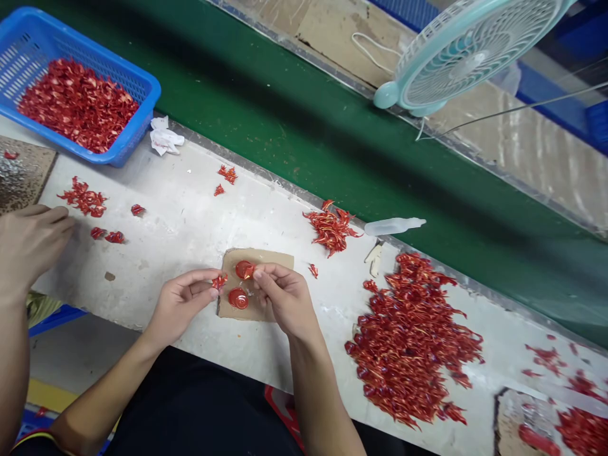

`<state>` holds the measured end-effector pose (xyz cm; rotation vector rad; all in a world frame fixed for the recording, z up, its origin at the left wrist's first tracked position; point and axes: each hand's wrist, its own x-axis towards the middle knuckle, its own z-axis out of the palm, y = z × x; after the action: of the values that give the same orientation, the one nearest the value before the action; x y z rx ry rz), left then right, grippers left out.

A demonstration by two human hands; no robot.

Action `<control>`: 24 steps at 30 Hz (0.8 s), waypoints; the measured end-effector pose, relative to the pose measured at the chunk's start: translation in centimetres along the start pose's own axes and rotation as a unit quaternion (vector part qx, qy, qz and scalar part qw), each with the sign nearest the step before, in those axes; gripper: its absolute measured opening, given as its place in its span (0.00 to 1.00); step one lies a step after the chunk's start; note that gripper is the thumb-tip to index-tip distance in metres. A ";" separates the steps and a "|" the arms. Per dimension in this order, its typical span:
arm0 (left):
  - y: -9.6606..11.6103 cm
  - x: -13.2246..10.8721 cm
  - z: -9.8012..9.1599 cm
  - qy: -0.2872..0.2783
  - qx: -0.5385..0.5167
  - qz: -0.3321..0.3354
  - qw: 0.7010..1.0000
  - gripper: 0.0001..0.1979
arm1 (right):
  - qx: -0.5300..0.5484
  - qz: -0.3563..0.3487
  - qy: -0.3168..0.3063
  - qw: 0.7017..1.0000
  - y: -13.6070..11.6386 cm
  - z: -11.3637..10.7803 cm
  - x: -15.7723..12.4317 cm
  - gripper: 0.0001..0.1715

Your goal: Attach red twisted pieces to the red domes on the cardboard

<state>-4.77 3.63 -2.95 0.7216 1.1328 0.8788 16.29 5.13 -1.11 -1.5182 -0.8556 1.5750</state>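
Observation:
Between the thumb and fingers of my left hand is a small red piece, held just left of the cardboard. My right hand pinches a small orange-red piece at the upper of two round red caps. That cap and the lower cap rest on a brown cardboard square. A large heap of red pieces lies to the right of my right hand. A smaller red pile sits beyond it, near the table's far edge.
A blue basket of red parts stands at the back left. Another person's hand rests at the left, near loose red pieces. A clear bottle lies by the green belt. A fan stands beyond.

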 end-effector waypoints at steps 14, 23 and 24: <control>1.7 -0.7 2.6 -0.037 -0.003 0.057 0.998 0.10 | -0.030 -0.068 0.004 0.997 -1.6 1.4 -3.6 0.14; 2.1 -1.3 3.4 -0.023 0.005 0.075 0.997 0.09 | -0.060 -0.121 0.050 0.990 -0.9 2.0 -4.9 0.09; 2.1 -1.3 3.5 -0.025 0.001 0.076 0.997 0.09 | -0.058 -0.128 0.057 0.988 -0.7 2.0 -5.1 0.08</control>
<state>-2.12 3.28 0.37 0.8354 1.0449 0.9827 14.28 1.13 2.09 -1.4979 -1.0456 1.2598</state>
